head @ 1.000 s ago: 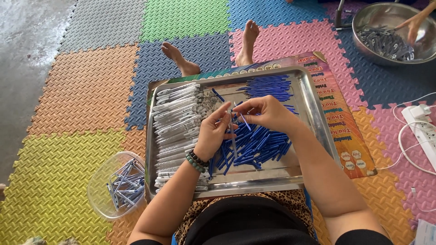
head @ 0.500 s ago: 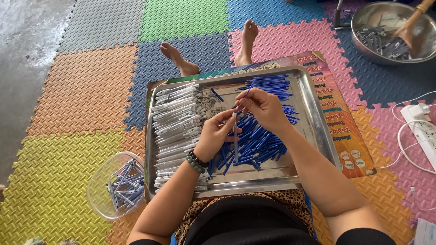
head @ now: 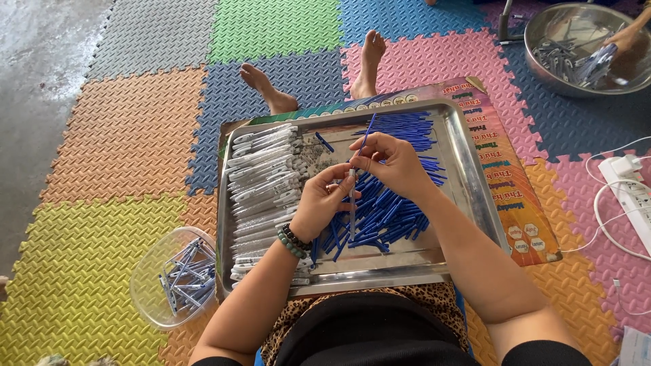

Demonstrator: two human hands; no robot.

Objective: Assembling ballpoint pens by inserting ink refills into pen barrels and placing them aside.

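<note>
Both forearms reach forward, elbows bent. Left hand (head: 324, 203) and right hand (head: 391, 163) meet close together, fingers curled, thumb and forefinger seemingly pinched; bare feet outstretched ahead

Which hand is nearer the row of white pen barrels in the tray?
Left. The left hand sits just beside the white pen barrels, at their right edge; the right hand is farther right, over the blue refills.

The tray (head: 468, 177) at mid-frame is brushed, reflective metal; the bowl (head: 542, 30) at upper right is shinier steel. Blue tubes (head: 390, 213) and whitish barrels (head: 261, 179) look like smooth plastic. The tub (head: 152, 281) at lower left is clear glossy plastic. Floor mats (head: 135, 129) are matt textured foam; the sheet (head: 515, 203) under the tray is glossy printed card
</note>
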